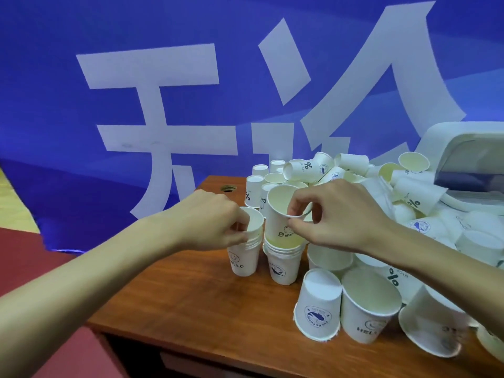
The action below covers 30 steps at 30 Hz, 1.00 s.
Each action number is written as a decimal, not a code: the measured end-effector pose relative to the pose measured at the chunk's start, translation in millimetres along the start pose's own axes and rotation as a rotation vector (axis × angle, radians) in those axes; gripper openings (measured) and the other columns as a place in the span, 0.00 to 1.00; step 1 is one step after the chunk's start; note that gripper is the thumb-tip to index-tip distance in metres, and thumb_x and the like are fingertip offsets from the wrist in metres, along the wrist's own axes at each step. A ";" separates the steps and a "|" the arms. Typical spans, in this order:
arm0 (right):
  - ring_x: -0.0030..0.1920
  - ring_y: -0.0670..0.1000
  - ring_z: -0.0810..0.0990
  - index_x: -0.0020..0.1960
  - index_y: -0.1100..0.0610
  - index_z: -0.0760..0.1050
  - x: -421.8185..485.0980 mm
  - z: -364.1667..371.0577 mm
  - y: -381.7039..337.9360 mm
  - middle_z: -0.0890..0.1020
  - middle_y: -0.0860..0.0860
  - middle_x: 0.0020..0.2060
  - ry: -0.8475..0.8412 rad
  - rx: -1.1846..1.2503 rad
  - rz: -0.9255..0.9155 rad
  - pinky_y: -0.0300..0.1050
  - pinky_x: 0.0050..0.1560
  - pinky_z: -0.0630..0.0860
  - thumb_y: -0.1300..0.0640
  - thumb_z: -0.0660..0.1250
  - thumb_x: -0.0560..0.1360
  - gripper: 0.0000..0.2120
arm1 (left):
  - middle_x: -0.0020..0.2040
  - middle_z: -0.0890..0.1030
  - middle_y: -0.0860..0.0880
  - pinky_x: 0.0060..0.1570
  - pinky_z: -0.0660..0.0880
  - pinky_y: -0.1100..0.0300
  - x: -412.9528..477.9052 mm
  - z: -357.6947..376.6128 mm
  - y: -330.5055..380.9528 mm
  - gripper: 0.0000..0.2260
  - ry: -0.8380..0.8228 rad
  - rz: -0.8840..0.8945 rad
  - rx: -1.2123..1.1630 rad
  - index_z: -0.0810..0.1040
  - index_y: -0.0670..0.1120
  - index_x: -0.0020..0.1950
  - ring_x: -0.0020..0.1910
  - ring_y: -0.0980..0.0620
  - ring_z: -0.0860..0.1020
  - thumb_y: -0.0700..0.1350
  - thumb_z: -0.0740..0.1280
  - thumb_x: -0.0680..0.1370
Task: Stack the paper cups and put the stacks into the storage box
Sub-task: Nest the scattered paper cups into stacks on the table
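Observation:
Two short stacks of white paper cups stand upright on the wooden table (191,304). My left hand (215,222) grips the rim of the left stack (244,259), marked HELLO. My right hand (338,216) pinches the rim of a single cup (281,214), tilted and partly sunk into the top of the right stack (282,264). A big heap of loose cups (354,175) lies behind and to the right. The white storage box (463,137) sits at the right edge, partly hidden by cups.
Loose cups stand near the front right, one upside down (319,306) and one upright (368,306). A round cable hole (227,188) is in the table's far left corner. A blue banner with large white characters hangs behind. The table's left edge drops to a red floor.

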State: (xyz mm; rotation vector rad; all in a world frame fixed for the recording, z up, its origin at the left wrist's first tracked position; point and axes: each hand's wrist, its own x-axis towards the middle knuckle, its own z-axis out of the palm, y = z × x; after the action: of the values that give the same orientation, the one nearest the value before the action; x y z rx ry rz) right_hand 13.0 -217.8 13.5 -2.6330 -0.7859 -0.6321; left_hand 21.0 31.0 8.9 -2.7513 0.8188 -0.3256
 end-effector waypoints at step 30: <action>0.35 0.33 0.77 0.43 0.40 0.82 16.8 9.8 46.5 0.78 0.27 0.34 -0.119 0.114 0.029 0.40 0.33 0.69 0.32 0.62 0.73 0.16 | 0.38 0.79 0.67 0.34 0.66 0.64 34.0 -5.8 -10.0 0.16 -0.179 0.006 -0.278 0.80 0.60 0.47 0.40 0.67 0.75 0.70 0.64 0.71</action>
State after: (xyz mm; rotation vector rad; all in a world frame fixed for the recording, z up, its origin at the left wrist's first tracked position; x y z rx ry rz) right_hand 55.6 -243.4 5.5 -2.5916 -0.7917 -0.4135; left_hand 52.2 19.0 22.1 -2.9755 0.8824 0.0414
